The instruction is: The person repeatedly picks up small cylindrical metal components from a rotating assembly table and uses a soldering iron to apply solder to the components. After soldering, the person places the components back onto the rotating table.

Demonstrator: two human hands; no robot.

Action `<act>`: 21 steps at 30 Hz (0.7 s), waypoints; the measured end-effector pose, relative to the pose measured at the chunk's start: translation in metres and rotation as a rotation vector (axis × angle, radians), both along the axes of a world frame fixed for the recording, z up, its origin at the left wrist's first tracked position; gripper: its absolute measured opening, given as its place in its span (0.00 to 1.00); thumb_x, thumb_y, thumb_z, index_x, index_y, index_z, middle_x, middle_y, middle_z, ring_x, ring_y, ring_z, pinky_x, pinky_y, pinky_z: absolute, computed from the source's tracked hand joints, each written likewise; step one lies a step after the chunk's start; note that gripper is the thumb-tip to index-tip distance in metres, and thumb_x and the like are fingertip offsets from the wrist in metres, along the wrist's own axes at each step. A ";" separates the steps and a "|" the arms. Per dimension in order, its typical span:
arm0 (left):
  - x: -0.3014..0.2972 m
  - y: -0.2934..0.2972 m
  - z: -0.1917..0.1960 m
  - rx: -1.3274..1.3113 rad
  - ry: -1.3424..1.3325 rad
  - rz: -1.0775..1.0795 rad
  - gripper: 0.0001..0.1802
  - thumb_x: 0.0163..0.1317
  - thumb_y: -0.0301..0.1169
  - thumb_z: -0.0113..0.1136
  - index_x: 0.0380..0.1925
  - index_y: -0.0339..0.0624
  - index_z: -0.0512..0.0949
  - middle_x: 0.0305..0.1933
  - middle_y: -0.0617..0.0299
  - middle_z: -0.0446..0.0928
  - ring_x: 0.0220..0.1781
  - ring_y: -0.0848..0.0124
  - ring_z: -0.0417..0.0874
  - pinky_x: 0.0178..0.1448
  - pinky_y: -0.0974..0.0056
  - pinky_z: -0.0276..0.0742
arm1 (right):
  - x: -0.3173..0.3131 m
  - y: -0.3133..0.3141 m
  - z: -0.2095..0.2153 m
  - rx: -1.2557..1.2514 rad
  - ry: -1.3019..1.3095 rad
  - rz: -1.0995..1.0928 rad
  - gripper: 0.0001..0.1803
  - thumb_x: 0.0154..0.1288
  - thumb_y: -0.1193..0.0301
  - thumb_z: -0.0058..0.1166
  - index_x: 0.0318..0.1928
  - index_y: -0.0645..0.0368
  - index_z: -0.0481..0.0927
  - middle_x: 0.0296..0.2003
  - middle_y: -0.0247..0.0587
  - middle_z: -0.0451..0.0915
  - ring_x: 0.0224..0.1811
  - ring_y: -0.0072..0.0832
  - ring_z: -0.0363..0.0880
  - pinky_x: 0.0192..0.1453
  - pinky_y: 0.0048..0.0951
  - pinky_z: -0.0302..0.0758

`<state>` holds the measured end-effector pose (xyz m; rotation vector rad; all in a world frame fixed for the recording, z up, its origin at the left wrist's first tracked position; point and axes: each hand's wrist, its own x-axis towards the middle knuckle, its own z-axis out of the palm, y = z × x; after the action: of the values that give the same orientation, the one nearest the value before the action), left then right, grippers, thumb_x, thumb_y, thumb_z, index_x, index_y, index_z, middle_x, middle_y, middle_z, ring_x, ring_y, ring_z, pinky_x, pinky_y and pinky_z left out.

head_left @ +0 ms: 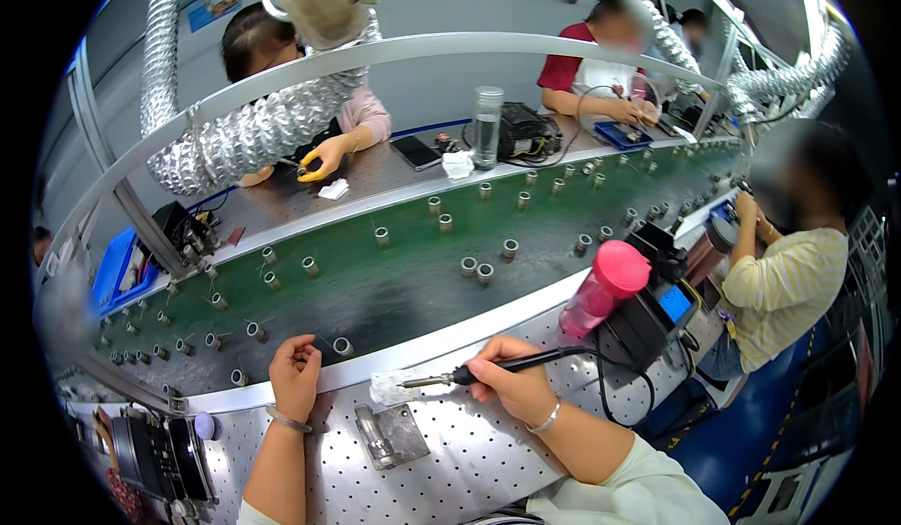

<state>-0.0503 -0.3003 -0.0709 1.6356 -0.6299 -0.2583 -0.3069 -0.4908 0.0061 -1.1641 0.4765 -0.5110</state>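
Note:
My right hand (514, 377) grips a black-handled soldering iron (511, 365), with its metal tip pointing left. Under that tip lies a crumpled white tissue (387, 390) at the bench's far edge. My left hand (296, 375) is at the edge of the green conveyor belt, fingers loosely bent and a little apart, with no object visible in them. Just right of its fingertips stands a small metal cylinder (343, 347) on the belt. Between my forearms, a metal fixture (390, 436) with a round bar rests on the perforated bench (450, 464).
Several small metal cylinders with thin wires stand along the belt (404, 286). To my right are a pink bottle (605, 286) and a soldering station (648, 323) with its cable. A metal rail (450, 46) and silver duct (267, 121) cross above. People work opposite and at right.

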 end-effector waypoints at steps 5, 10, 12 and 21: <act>0.005 0.006 0.001 -0.026 -0.010 0.032 0.11 0.59 0.19 0.56 0.42 0.35 0.77 0.34 0.67 0.73 0.34 0.81 0.71 0.41 0.77 0.70 | 0.007 -0.003 0.004 -0.016 -0.020 0.003 0.08 0.61 0.72 0.58 0.28 0.59 0.74 0.19 0.33 0.77 0.19 0.16 0.74 0.23 0.16 0.70; 0.002 -0.025 0.080 -0.075 -0.483 0.081 0.10 0.57 0.19 0.55 0.41 0.36 0.77 0.35 0.65 0.72 0.35 0.77 0.71 0.40 0.74 0.68 | 0.007 -0.004 0.012 0.003 -0.057 0.006 0.08 0.61 0.72 0.58 0.28 0.59 0.74 0.19 0.33 0.77 0.19 0.15 0.74 0.23 0.16 0.70; -0.011 -0.074 0.096 -0.087 -0.536 -0.155 0.13 0.53 0.19 0.58 0.40 0.37 0.77 0.34 0.64 0.71 0.35 0.75 0.71 0.38 0.73 0.68 | 0.000 -0.004 0.014 -0.027 -0.041 -0.022 0.07 0.62 0.72 0.57 0.28 0.59 0.74 0.19 0.33 0.77 0.19 0.15 0.75 0.23 0.16 0.71; -0.038 -0.231 0.055 0.441 -0.557 -0.589 0.38 0.42 0.31 0.71 0.57 0.50 0.69 0.47 0.52 0.69 0.37 0.60 0.79 0.45 0.61 0.76 | -0.014 -0.007 0.011 -0.048 -0.164 -0.069 0.08 0.62 0.71 0.57 0.29 0.60 0.74 0.20 0.34 0.78 0.20 0.15 0.75 0.23 0.16 0.72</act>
<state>-0.0886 -0.5312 -0.0154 1.9210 -1.5752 -0.3895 -0.3212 -0.4976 0.0172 -1.1436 0.3652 -0.6753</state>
